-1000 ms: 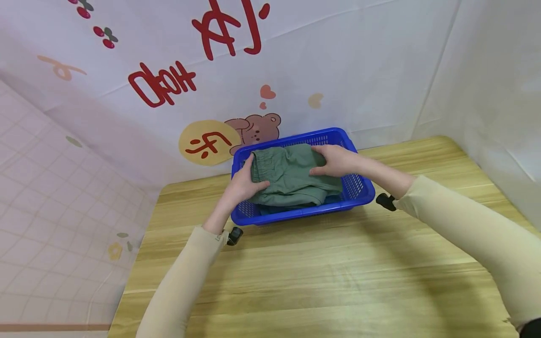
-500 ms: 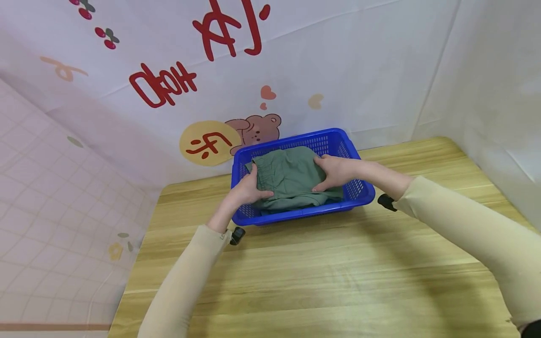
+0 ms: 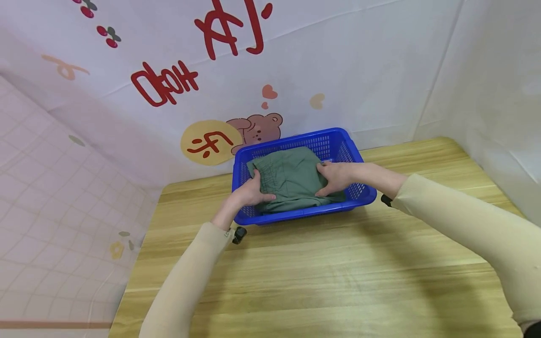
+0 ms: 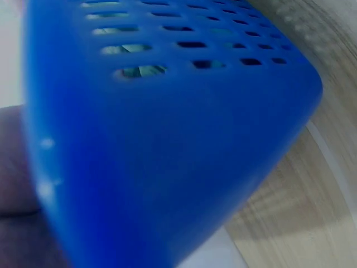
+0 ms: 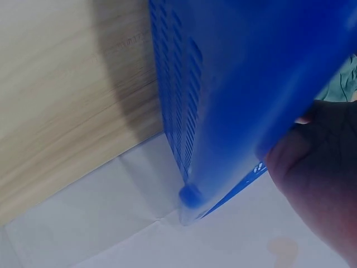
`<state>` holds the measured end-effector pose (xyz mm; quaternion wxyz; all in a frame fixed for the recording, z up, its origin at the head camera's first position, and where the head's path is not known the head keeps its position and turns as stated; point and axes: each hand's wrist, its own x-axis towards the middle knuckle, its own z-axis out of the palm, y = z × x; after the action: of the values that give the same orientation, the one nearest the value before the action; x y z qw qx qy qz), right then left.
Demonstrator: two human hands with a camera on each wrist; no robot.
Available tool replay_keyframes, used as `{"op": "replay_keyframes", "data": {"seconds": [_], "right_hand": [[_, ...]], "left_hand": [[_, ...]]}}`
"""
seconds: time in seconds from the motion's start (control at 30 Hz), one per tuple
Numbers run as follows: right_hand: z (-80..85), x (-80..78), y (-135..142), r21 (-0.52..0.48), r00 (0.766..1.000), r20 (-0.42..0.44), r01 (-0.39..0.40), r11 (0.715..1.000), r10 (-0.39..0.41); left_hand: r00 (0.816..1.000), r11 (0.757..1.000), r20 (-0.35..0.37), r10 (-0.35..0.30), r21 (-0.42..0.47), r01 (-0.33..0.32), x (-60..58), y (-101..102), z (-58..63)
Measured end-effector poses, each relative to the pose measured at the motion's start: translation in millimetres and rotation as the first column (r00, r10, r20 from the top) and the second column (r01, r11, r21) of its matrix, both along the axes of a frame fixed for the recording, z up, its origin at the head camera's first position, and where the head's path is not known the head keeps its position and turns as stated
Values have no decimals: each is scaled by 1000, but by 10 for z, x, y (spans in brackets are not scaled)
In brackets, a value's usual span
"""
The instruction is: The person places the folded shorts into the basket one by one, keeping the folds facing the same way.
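Note:
Folded green pants [image 3: 293, 176] with a gathered elastic waistband lie inside a blue perforated plastic basket [image 3: 296, 217]. My left hand [image 3: 249, 191] grips the waistband end at the basket's left side, thumb on top and the other fingers mostly hidden. On the opposite end, my right hand [image 3: 338, 177] holds the pants' right edge, with thumb and forefinger spread along it. The left wrist view is filled by the basket's outer wall [image 4: 184, 139], with green cloth showing through its slots. In the right wrist view the hand [image 5: 318, 162] reaches over the rim, beside a bit of green cloth [image 5: 343, 81].
The basket stands at the back of a wooden table [image 3: 304, 272], close to a white printed wall sheet [image 3: 359, 70]. Another sheet with a grid pattern [image 3: 50, 211] hangs at the left. Small black wrist cameras [image 3: 239, 234] sit under the sleeves.
The pants have sunk lower into the basket and lie flatter. Both hands have moved down and slightly toward the front with them; the basket has stayed in place.

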<state>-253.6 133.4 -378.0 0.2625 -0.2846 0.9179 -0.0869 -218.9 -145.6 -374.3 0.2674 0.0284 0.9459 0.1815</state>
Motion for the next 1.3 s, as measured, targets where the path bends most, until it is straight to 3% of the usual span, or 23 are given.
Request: {"op": "replay_keyframes", "data": {"seconds": [0.33, 0.47, 0.6, 0.67, 0.77, 0.87, 0.97, 1.1, 1.3], "right_hand": [[-60, 2, -7, 53, 1000, 6, -4, 999, 3], [-84, 11, -14, 74, 1000, -29, -1, 997, 4], [-98, 26, 0, 78, 994, -111, 4, 997, 5], [-108, 40, 30, 71, 984, -179, 9, 997, 4], [-119, 74, 105, 29, 959, -284, 12, 999, -3], [-138, 116, 226, -42, 928, -371, 14, 999, -29], [-116, 186, 357, -130, 907, -414, 23, 991, -75], [-43, 313, 503, -202, 888, -438, 52, 978, -138], [-23, 493, 720, -261, 854, -478, 85, 962, -205]], "left_hand": [[1000, 1000, -21, 3, -7, -3, -22, 47, -82], [998, 999, -48, 32, -8, -33, -11, 71, -104], [990, 997, -121, 74, -5, -76, 30, 86, -126], [977, 996, -196, 87, 5, -88, 65, 78, -137], [939, 994, -328, 104, 56, -90, 133, 43, -150], [892, 992, -441, 99, 118, -51, 202, -8, -159], [857, 989, -509, 81, 147, -7, 252, -69, -173], [831, 989, -551, 71, 146, 13, 329, -158, -166], [810, 993, -583, 55, 114, 14, 535, -305, -113]]}}
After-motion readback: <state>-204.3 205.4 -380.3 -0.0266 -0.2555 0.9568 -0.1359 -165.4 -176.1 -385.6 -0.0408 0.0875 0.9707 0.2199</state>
